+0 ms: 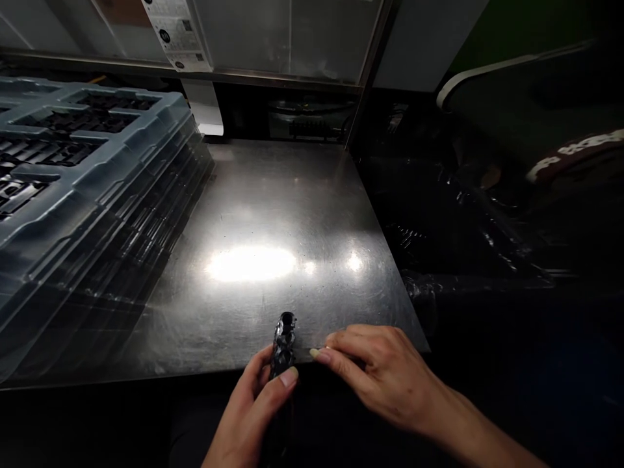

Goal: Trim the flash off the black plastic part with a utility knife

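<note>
Head view: blue trays [73,195] left — perhaps stacked; steel table [273,208].

Dim scene, one hard glare patch on the metal tabletop [273,214].

Overhead light bounces off the tabletop as a blown-out white oval with smaller sparkles beside it, and the surroundings fall to near black (the right side most of all). The stacked blue trays [73,195] bow outward with wide-angle distortion. Hands at the lower edge are softly lit and slightly noisy.
</note>
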The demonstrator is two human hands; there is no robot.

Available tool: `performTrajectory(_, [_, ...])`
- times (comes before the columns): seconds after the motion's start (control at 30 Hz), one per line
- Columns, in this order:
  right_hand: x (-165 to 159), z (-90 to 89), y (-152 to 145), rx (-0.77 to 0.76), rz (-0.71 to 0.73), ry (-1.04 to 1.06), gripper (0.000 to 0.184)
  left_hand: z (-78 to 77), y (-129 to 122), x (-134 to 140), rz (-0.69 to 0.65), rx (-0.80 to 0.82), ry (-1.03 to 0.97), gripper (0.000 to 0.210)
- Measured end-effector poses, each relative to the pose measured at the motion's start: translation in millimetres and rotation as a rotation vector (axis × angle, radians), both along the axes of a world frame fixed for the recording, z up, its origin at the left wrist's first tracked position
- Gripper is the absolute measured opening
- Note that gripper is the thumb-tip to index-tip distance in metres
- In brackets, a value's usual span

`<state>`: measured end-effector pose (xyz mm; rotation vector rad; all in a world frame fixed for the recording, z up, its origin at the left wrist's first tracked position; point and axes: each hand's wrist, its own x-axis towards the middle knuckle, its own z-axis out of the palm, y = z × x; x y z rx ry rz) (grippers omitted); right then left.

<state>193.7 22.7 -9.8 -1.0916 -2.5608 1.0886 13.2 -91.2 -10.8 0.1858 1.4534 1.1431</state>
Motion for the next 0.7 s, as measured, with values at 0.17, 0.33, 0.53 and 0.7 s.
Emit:
performTrajectory(0.17, [-1.9, -2.4, 5.1, 0.044, 0.02, -0.047, 0.037, 1.0, 3.0, -1.4, 0.037, -0.047, -0.083, 0.043])
performTrajectory(0.33, [-4.3, -2.6, 7.4, 0.029, 0.026, -0.021, 0.037, 4.0, 1.9, -2.7, 0.026, -0.099, -0.128, 0.051])
performTrajectory(0.53, [-4.9, -1.8, 8.9, 0.021, 0.013, -0.026, 0.039, 0.9, 2.1, -7.9, -0.037, -0.151, -0.176, 0.055])
performTrajectory(0.7, [-7.1, 1.1, 10.3, 0.011, 0.025, -0.079, 0.041, 1.5, 3.3, -6.3, -0.028, -0.161, -0.174, 0.056])
